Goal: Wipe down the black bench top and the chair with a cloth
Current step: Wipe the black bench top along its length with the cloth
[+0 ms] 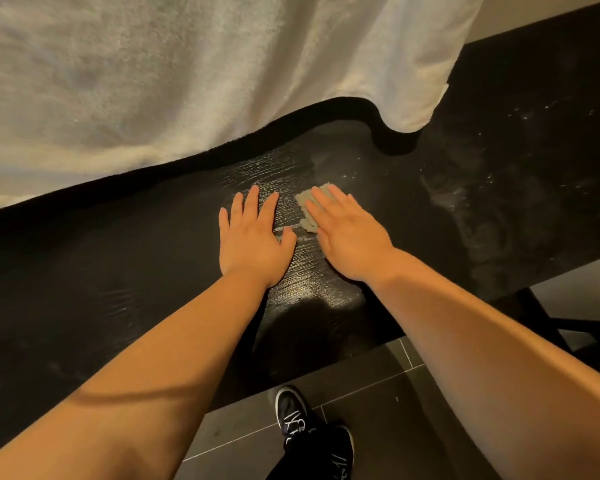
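Right hand [349, 237] flat, fingers together, pressing the cloth [309, 211] onto the bench top [118, 271]; left hand [253, 237] flat beside it, fingers spread, bare. Risk: dusty smears right of the fingertips get missed, or the cloth snags the white blanket [153, 81] beyond them (it overhangs). Chair not identifiable; most of the cloth is hidden.
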`<state>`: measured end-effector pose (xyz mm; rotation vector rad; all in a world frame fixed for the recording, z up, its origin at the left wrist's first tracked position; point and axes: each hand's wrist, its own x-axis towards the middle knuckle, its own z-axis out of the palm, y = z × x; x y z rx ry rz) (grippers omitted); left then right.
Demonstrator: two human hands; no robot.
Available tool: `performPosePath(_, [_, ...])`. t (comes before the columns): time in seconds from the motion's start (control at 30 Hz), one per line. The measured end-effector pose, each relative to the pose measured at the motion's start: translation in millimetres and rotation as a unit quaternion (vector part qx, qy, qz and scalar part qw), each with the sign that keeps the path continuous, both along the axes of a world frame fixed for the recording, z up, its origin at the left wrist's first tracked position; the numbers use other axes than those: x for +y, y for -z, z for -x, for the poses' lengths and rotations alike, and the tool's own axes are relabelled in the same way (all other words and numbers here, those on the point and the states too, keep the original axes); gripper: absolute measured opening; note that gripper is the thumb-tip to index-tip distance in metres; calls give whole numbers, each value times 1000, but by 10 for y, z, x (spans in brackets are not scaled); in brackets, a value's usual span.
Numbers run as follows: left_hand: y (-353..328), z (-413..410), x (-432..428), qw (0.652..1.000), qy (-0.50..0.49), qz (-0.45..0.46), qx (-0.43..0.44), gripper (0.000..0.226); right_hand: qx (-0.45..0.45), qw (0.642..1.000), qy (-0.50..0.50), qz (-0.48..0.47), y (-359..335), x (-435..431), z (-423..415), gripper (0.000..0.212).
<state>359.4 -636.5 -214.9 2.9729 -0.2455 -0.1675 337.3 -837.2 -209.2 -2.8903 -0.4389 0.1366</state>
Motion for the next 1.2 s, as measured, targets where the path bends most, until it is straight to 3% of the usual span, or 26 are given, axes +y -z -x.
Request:
performPosePath(0.17, [-9, 1, -3, 1000, -1, -4, 5, 72, -22, 983, 179, -20, 11, -886, -68, 58])
performPosePath(0.27, [-4, -7, -10, 1000, -2, -6, 4, 71, -8, 969, 246, -13, -13, -833, -65, 59])
performPosePath(0.33, [-1, -5, -13, 1000, -4, -7, 2, 72, -35, 981, 190, -21, -33, -473, -62, 60])
performPosePath(0.43, [4, -8, -21, 1000, -4, -10, -2, 72, -2, 999, 45, -22, 10, 103, -34, 62])
performPosePath(0.53, [1, -6, -26, 1000, -6, -10, 1, 72, 2, 1000, -11, -23, 53, 160, -112, 61])
performPosePath(0.6, [-9, -6, -26, 1000, -7, -10, 3, 72, -11, 1000, 9, -25, 58, -73, -207, 62])
performPosePath(0.73, [-17, -4, -16, 1000, -6, -12, 5, 71, -18, 984, 175, -26, 75, -799, -283, 64])
performPosePath(0.83, [-7, -16, -20, 1000, -7, -10, 5, 71, -10, 976, 219, -19, 11, -755, -248, 63])
performPosePath(0.97, [-17, -8, -19, 1000, -7, -5, 2, 72, -42, 994, 88, -40, -37, -82, -213, 67])
performPosePath(1.07, [-17, -10, -20, 1000, -6, -3, 0, 73, -13, 999, 2, -31, 65, 206, -329, 66])
performPosePath(1.13, [-21, -6, -19, 1000, -5, -3, 4, 73, 8, 999, -12, -31, 86, 155, -462, 66])
performPosePath(1.2, [-30, -8, -13, 1000, -6, -4, 6, 73, 1, 998, 37, -42, 45, -80, -572, 70])
